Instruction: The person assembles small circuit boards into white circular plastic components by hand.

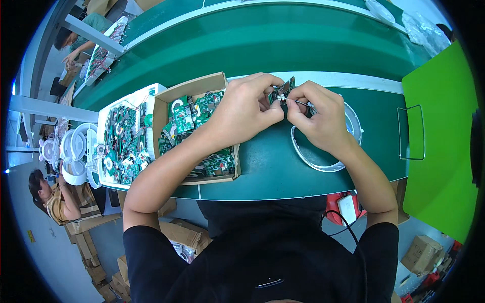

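My left hand [248, 107] pinches a small green circuit board [288, 87] by its left side and holds it tilted above the bench. My right hand [319, 112] is closed on a thin greyish piece [298, 102], a wire or a slim tool, whose end meets a small white part on the board. Fingers hide much of both. Below my right hand lies a round white ring-shaped housing [323, 167]. Beside my left forearm a cardboard box [157, 117] holds many green circuit boards [184, 118], some under my arm.
A white foam tray [106, 113] heaped with circuit boards stands left of the box. White round housings [76, 146] are stacked farther left. A bright green panel [442, 141] with a wire handle bounds the right side. Two other people sit at the left, one near and one far.
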Motion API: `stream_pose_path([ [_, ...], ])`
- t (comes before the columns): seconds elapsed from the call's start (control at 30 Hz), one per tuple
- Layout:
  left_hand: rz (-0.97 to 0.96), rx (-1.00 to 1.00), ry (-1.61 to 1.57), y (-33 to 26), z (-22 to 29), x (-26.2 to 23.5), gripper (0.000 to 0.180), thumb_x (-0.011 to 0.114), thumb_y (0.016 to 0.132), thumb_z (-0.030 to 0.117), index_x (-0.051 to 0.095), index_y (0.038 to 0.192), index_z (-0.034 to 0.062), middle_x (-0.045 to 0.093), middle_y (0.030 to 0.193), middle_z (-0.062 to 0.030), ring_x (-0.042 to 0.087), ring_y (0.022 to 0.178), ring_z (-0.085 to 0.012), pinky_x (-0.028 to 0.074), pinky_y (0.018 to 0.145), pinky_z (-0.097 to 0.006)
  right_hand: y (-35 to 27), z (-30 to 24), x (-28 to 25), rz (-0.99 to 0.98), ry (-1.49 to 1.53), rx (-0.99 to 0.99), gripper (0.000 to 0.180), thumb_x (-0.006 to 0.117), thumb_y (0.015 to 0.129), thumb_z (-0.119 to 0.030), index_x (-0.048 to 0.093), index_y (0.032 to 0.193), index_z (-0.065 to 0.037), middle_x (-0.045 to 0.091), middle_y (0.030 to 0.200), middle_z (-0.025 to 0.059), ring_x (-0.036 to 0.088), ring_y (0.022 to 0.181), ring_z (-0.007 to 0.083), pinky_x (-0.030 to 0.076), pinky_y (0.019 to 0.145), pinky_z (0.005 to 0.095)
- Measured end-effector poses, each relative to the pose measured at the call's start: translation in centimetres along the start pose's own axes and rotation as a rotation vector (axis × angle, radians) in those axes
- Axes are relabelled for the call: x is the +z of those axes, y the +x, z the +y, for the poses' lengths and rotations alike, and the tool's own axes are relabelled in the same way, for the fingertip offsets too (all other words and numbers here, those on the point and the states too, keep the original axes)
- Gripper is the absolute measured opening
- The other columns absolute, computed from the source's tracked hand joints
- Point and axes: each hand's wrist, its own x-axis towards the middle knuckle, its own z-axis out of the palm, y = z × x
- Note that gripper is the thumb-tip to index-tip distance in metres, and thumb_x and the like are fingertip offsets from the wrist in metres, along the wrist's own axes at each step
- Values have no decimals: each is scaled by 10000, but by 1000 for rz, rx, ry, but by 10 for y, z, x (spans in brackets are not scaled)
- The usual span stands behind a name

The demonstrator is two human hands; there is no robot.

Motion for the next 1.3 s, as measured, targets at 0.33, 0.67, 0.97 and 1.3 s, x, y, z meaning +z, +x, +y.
stream_pose_path([
  [0.33,29,28,47,-3,0,6,342,739,891,15,710,1228,-37,731,1004,-134,743,851,-178,632,762,-313,1,1,0,-26,-78,-84,125,757,847,-1,639,881,-21,629,782,92,626,599,184,499,550,329],
  [0.67,1,55,54,-3,0,5,359,745,901,27,706,1254,-30,723,1019,-135,751,875,-183,649,799,-310,3,2,-4,-35,-71,-91,138,751,825,1,623,872,-23,622,772,87,598,590,196,470,531,348],
  [0.97,-27,130,54,-1,-2,1,335,741,909,27,702,1235,-37,736,1043,-147,772,913,-248,648,820,-339,3,0,-8,-80,-44,-65,122,751,841,-14,639,888,-20,639,803,89,641,632,191,514,560,323],
  [1.3,28,156,110,-3,-4,3,242,770,833,40,702,1058,-12,738,950,-115,721,793,-187,597,719,-309,2,-1,-6,-112,8,-121,112,750,855,-14,659,919,-8,672,829,108,685,679,247,550,626,354],
])
